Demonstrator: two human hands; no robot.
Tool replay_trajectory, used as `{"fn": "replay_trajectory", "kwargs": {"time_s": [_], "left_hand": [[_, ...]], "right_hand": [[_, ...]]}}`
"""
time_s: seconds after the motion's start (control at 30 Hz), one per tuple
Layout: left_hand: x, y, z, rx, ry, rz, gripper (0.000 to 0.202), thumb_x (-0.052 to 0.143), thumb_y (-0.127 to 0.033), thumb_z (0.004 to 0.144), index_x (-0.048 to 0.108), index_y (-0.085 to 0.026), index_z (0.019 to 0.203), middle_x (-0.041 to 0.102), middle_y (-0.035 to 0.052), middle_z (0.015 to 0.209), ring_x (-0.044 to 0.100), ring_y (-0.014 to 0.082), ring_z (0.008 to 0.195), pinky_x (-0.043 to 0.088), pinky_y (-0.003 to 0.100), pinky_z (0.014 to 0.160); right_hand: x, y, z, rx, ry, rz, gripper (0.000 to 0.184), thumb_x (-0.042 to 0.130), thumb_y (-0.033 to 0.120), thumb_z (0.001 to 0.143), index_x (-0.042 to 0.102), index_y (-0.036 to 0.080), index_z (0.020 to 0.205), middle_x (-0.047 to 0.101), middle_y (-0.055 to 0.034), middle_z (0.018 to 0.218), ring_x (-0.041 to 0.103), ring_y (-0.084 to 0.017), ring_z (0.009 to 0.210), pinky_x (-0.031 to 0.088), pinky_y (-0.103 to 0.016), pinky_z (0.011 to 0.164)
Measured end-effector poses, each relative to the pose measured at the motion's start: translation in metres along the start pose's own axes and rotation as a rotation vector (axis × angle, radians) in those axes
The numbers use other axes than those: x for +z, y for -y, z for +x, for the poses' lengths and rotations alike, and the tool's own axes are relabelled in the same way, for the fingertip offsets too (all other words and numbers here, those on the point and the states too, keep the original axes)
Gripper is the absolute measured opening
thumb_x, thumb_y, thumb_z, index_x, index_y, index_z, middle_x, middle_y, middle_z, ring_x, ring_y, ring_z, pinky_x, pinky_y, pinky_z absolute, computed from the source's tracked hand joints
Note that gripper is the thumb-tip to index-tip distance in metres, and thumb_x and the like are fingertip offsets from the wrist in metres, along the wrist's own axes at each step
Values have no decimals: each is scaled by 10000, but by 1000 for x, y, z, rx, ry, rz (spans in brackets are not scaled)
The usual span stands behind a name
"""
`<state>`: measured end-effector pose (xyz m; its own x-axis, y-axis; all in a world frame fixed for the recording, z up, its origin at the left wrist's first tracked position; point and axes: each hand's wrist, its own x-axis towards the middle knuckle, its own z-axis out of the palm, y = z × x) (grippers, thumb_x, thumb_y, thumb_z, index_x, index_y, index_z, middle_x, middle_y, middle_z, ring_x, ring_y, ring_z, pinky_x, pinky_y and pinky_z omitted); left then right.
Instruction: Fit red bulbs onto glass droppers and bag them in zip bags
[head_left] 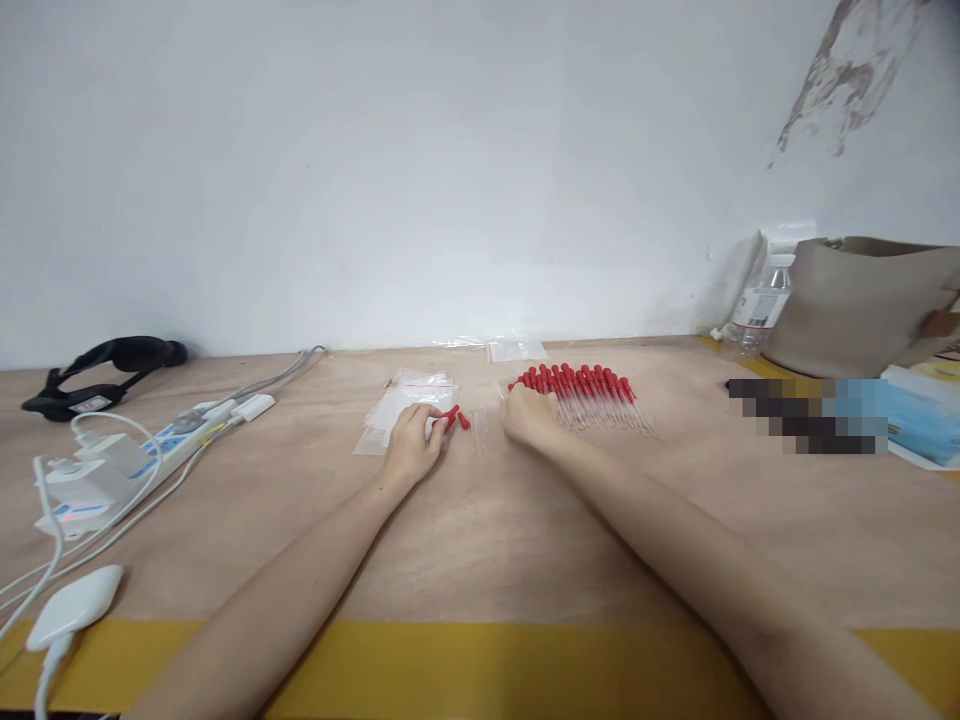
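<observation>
My left hand (pixel 415 436) is closed, its thumb and fingertips pinching a red rubber bulb (pixel 448 418). Another loose red rubber bulb (pixel 465 423) lies just right of the fingertips. Several thin clear glass tubes (pixel 478 432) are on the table between my hands. At the left end of the row of droppers (pixel 585 385), my right hand (pixel 529 412) is closed, and a bit of red shows at its fingertips; its grip is mostly hidden. The droppers lie side by side, red bulbs toward the wall, clear stems toward me. Under and behind my left hand are clear zip bags (pixel 379 415).
Another clear bag (pixel 517 351) lies by the wall. To the left are a white power strip (pixel 169 440) with plugs and cables, a white charger (pixel 75 607) and a black head strap (pixel 105 380). A bottle (pixel 763 305), grey bag (pixel 847 310) and blue mask (pixel 926 415) stand or lie right.
</observation>
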<state>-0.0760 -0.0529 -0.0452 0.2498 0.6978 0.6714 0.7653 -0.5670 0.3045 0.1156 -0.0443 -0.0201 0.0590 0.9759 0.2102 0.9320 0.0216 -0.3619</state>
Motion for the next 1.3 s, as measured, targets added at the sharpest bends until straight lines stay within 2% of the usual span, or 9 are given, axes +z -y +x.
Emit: {"fn": "replay_trajectory", "kwargs": {"time_s": [0.1,0.2,0.37,0.53,0.63,0.8,1.0,1.17,1.3], "left_hand": [[-5,-14,-5,37,37,-102,129,421,-244,833,528,-174,849,581,43,831,540,164,790,429,295,733],[-8,-35,-15,152,191,-216,121,438,-217,816,538,-172,866,590,39,824,547,146,765,438,274,714],[-7,-67,-32,215,434,-279,230,506,-205,759,582,-175,974,592,45,835,549,140,698,453,260,638],[2,-75,-34,195,443,-299,186,524,-277,790,658,-205,898,571,59,963,564,153,797,457,265,685],[6,-74,-33,132,414,-336,191,483,-271,825,656,-193,848,595,45,901,562,136,750,448,251,661],[6,-72,-32,-31,386,-438,203,459,-305,843,603,-180,912,635,12,792,555,123,670,431,232,608],[7,-73,-33,-56,400,-496,220,454,-330,838,597,-172,889,617,1,735,530,111,621,417,221,578],[15,-72,-35,-172,428,-674,249,468,-356,822,557,-133,887,565,0,643,509,97,552,427,215,537],[18,-70,-35,-198,440,-702,262,497,-374,800,572,-129,858,559,0,617,500,93,537,405,206,516]], "right_hand": [[-15,-29,-24,-129,-48,68,207,367,234,854,513,134,962,617,-101,893,567,-182,832,369,-299,740],[-19,-59,-49,-392,-105,288,131,411,205,830,505,152,903,604,-59,822,550,-149,751,396,-262,673],[-9,-89,-78,-483,-227,331,216,415,202,827,527,168,1009,589,-68,873,540,-160,780,413,-300,710],[-7,-85,-87,-496,-182,353,204,378,224,855,569,173,907,577,-59,841,528,-153,767,399,-289,693],[-10,-79,-93,-504,-156,326,175,406,251,849,567,184,858,587,-39,812,523,-143,726,360,-304,710],[-14,-75,-100,-527,-86,294,193,395,294,863,561,197,845,616,-9,754,519,-127,663,300,-313,709],[-13,-73,-100,-546,-76,291,166,419,281,853,559,193,834,616,-1,734,517,-121,656,277,-300,696],[-11,-73,-100,-594,-92,282,153,449,273,839,549,177,776,582,14,665,487,-105,604,268,-287,684],[-8,-73,-99,-638,-94,293,165,454,272,840,549,174,748,560,23,652,464,-94,587,253,-274,666]]}}
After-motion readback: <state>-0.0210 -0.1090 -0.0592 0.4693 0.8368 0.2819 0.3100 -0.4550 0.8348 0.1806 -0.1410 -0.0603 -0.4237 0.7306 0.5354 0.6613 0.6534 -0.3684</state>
